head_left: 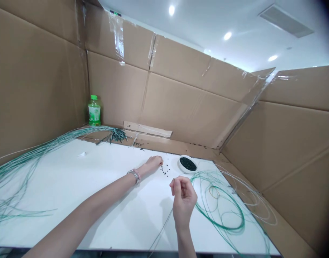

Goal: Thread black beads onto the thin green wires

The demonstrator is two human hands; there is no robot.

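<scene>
My left hand [154, 162] reaches to the middle of the white table, its fingers pressed together at the edge of some scattered black beads [164, 171]; what they hold, if anything, is too small to tell. Nearer to me, my right hand [184, 193] is raised with thumb and index finger pinched. A thin wire [163, 226] runs from below this hand to the table's front edge; its upper end is hidden by the hand. A white bowl [192, 171] full of black beads stands just beyond my right hand.
Coiled green wire [234, 227] lies at the right. A long bundle of green wires [46, 147] stretches along the left, ending in dark tips. A green bottle [94, 111] stands at the back left corner. Cardboard walls [193, 107] surround the white table [113, 229].
</scene>
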